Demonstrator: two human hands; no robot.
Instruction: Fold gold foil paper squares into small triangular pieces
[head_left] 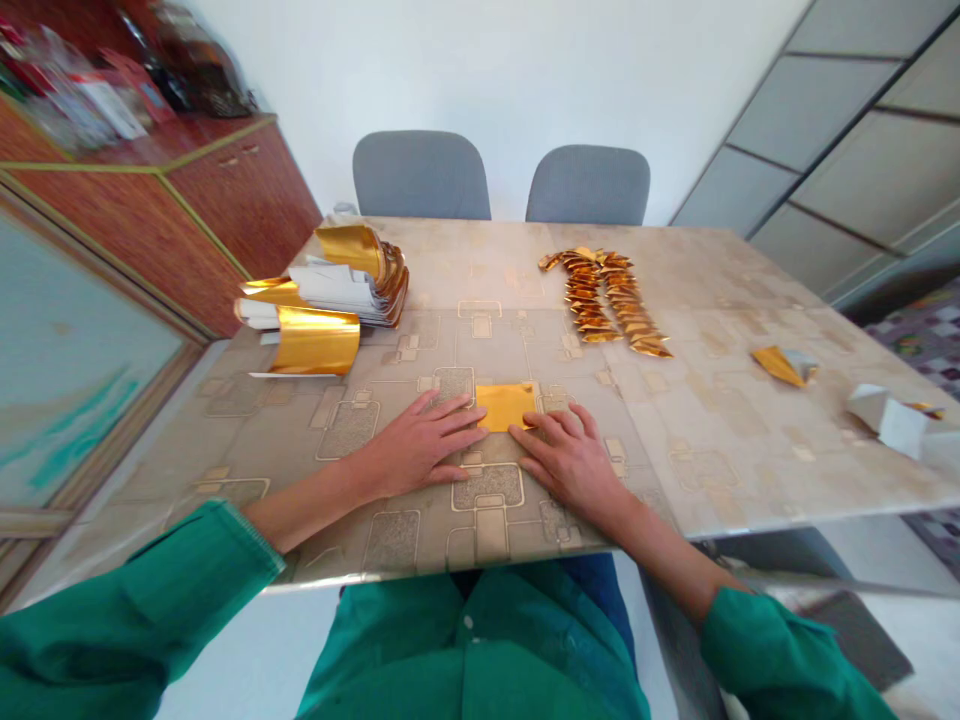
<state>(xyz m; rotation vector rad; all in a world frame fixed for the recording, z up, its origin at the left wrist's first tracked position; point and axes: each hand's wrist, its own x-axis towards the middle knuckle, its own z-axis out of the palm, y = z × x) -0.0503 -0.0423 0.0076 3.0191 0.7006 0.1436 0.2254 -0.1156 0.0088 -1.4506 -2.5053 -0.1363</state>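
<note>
A small rectangle of gold foil paper (504, 408) lies flat on the patterned tablecloth (420, 400) in front of me. My left hand (427, 440) rests palm down, its fingers stretched out and their tips on the paper's left edge. From the other side, my right hand (566, 450) touches the right edge and lower right corner, fingers spread and lying flat. Neither hand grips the paper. Beyond it to the right stand two rows of folded gold paper pieces (637, 310). At the back left sits a pile of gold and white paper sheets (337, 290).
Crumpled gold paper (780, 365) and a bent white sheet (896, 425) lie at the table's right. Two grey chairs (420, 175) stand behind the far edge, against a white wall. A wooden cabinet (232, 200) with assorted items on top is at the left.
</note>
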